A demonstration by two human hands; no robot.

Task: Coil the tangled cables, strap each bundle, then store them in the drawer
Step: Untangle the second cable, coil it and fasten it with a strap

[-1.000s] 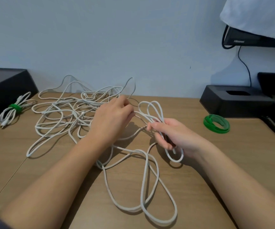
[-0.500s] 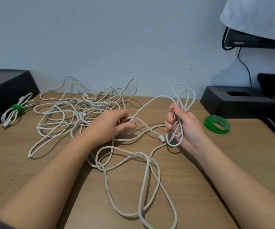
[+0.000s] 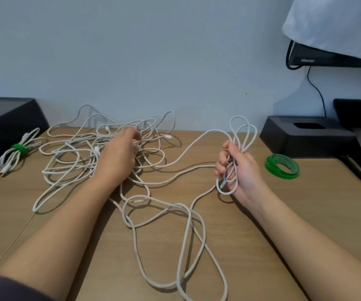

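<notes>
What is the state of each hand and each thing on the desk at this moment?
right hand: grips a few cable loops.
cable loops: partly coiled, not strapped.
left hand: on the tangle, fingertips blurred.
cable tangle: loose, spread out, not coiled.
strapped bundle: coiled, bound with a green strap.
spare green straps: unused, lying right of the right hand.

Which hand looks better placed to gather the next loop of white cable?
Probably the left hand: it is on the tangled cables, while the right hand is full, gripping the coil.
</notes>
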